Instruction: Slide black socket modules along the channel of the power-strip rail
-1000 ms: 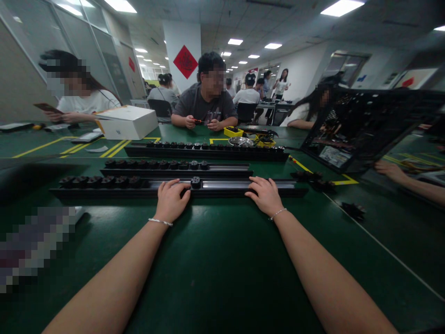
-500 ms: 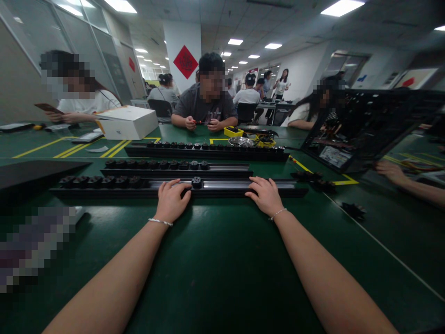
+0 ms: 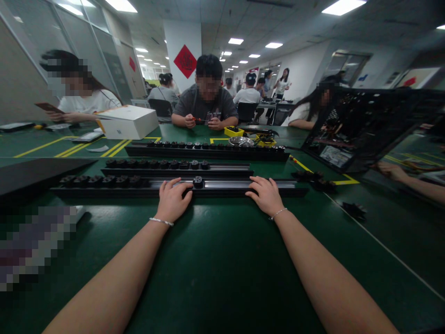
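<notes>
Since the earlier frame, the small black part (image 3: 198, 182) has slid slightly to the right along the nearest rail (image 3: 229, 185), the left hand (image 3: 174, 199) going with it, and the person opposite (image 3: 220, 104) has bowed their head. The part sits on the rail's bright track, between the two hands and closer to the left. An extended left finger reaches its near-left side, apparently touching; the other fingers lie across the rail. The right hand (image 3: 267, 197) spans the rail further along, fingertips on the far side and thumb on the near. How tightly either hand presses or grips cannot be told.

Any push on the part is probably best kept low, slow and in line with the track so that it does not tip or bind, while the right hand steadies the rail without blocking the track.

Left of the hands, a row of black parts (image 3: 108, 181) sits on the same rail. Behind lie a middle rail (image 3: 229, 168) and a far rail (image 3: 208, 153), both carrying similar parts. Loose black parts (image 3: 353, 210) rest on the green bench (image 3: 215, 269) at right, near an open black case (image 3: 347, 125). A white box (image 3: 128, 127) stands beyond the rails at left.
</notes>
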Demonstrator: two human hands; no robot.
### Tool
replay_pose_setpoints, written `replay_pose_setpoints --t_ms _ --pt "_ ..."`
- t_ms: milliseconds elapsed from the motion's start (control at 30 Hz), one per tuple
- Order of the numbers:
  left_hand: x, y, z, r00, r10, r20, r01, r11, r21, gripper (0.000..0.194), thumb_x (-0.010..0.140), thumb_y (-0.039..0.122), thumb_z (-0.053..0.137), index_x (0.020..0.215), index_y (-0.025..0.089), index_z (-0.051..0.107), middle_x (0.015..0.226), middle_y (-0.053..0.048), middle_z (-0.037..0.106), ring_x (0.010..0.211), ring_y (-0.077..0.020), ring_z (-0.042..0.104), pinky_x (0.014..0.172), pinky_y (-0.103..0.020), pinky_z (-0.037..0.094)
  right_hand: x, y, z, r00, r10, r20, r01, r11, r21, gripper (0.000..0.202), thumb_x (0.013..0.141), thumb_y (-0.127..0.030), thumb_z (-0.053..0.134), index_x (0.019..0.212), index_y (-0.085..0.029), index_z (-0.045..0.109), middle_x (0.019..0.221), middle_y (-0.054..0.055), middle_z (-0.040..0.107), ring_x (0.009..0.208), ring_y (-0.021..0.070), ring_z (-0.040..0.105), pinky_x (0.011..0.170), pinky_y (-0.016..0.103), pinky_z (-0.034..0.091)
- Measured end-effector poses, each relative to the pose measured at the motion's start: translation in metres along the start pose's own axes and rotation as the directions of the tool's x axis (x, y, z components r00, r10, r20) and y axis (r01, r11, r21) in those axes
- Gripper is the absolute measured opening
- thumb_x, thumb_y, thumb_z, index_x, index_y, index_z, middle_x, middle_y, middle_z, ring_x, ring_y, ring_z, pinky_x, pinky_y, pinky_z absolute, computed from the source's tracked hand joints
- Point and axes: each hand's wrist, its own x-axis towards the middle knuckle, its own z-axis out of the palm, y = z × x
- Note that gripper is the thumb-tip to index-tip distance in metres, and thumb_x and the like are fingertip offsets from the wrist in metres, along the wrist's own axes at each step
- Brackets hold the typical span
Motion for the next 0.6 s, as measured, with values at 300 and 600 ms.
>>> replay_pose_setpoints --t_ms 300,600 --pt "-0.0008 0.0007 0.0002 0.998 0.055 0.0 -0.055 0.998 -0.008 0.03 0.083 0.035 0.046 0.106 0.029 0.064 0.114 -0.002 0.067 0.125 -0.0236 0.044 0.109 -0.05 0.021 0.0001 -0.001 -0.0009 1.0 0.012 0.006 -0.012 1.0 0.006 0.021 0.087 -0.041 0.049 0.09 -0.026 0.063 0.128 0.003 0.057 0.121 0.0242 0.047 0.102 0.054 0.027" --pt "-0.0007 0.0011 0.0004 0.996 0.08 0.034 -0.08 0.997 -0.004 0.031 0.083 0.035 0.045 0.109 0.029 0.061 0.116 -0.002 0.066 0.124 -0.0228 0.045 0.109 -0.05 0.02 0.0006 -0.0008 -0.0019 1.0 0.003 0.014 -0.004 1.0 0.008 0.023 0.088 -0.042 0.047 0.089 -0.026 0.063 0.128 0.004 0.057 0.12 0.0254 0.047 0.102 0.054 0.027"
